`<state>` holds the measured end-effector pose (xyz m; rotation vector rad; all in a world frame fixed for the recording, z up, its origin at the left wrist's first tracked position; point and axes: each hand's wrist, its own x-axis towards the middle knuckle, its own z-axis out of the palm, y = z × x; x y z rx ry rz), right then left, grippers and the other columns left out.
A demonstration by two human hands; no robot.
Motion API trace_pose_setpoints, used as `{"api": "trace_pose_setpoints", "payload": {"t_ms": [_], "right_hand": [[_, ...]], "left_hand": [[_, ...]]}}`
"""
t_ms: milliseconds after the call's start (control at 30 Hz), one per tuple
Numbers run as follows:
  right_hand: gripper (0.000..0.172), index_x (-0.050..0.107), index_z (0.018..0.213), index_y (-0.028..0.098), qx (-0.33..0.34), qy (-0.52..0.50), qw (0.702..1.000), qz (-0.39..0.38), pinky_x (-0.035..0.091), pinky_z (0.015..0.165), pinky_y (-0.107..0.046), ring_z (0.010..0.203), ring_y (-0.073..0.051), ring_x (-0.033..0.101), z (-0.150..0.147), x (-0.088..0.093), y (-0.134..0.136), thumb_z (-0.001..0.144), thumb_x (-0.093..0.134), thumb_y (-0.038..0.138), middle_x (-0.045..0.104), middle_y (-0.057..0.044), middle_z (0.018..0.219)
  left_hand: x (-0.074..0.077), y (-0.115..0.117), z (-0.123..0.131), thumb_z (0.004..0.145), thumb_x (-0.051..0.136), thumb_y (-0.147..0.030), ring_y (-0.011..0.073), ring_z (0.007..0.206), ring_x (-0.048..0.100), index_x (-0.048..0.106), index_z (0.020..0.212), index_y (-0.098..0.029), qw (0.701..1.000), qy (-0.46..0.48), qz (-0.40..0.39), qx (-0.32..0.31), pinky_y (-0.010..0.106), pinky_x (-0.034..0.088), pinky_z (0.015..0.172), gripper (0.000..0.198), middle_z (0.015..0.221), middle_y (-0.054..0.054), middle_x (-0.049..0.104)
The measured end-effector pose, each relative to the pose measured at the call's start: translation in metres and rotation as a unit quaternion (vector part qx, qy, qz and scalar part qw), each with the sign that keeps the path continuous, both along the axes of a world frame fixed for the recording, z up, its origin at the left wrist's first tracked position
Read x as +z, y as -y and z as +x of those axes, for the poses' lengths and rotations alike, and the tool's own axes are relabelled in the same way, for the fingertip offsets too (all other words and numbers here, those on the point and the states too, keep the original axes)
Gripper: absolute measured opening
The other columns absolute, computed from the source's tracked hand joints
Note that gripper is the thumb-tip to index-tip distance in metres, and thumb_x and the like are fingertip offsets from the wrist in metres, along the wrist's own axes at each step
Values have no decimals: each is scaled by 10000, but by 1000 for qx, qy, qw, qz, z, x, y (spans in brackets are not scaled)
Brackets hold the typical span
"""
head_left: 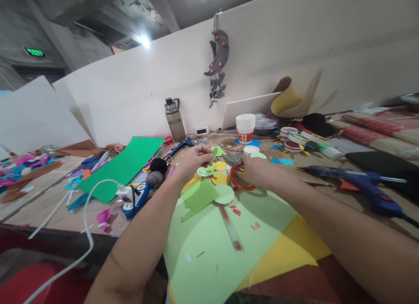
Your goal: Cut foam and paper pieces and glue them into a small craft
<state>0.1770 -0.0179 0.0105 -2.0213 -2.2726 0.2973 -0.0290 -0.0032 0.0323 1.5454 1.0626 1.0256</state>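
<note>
My left hand (197, 161) pinches a small piece of light green paper (216, 152) between thumb and fingers. In my right hand (253, 169) is a pair of scissors (241, 178) with red-orange handles, its blades pointing left toward the paper piece. Below my hands lie yellow paper circles (220, 179), a pale green circle (224, 193) and a torn-edged green paper piece (199, 198). They rest on a large pale green sheet (209, 256). A pen with a red end (231, 229) lies on that sheet, partly covered by the pale green circle.
A blue hot glue gun (366, 188) lies at right. Paper cups (245, 127) and a water bottle (174, 120) stand at the back. On the left are a green sheet (126, 166) and a blue power strip (135, 201) with a white cable (89, 227). Yellow paper (291, 247) lies under the pale green sheet.
</note>
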Motion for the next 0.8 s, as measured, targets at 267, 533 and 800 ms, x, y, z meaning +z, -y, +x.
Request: {"api": "trace_pose_setpoints", "payload": {"t_ms": [267,533,800], "right_hand": [[637,471,1401,153,47,28,999,1,462,696,-382,973,-367,667,3,0,-1,862,503,491,706,-216,1071],[596,508,1358,137,45,29,999,0,462,707,-382,964,-352,668,2,0,0,861,521,466,706,-208,1060],[434,664,1175,146,52,-40,990,122,461,794,-412,1030,-354,621,3,20,11,909,507,452,657,-225,1126]], "left_hand": [[-1,4,4,669,772,-322,74,550,522,635,861,-149,1000,-19,19,-13,230,389,547,292,668,-20,599],[-3,3,7,647,784,-301,79,578,530,603,823,-152,997,-53,47,22,223,403,564,293,687,-24,599],[3,8,5,700,732,-338,82,563,467,669,803,-148,993,-100,70,0,228,350,547,226,644,-24,572]]}}
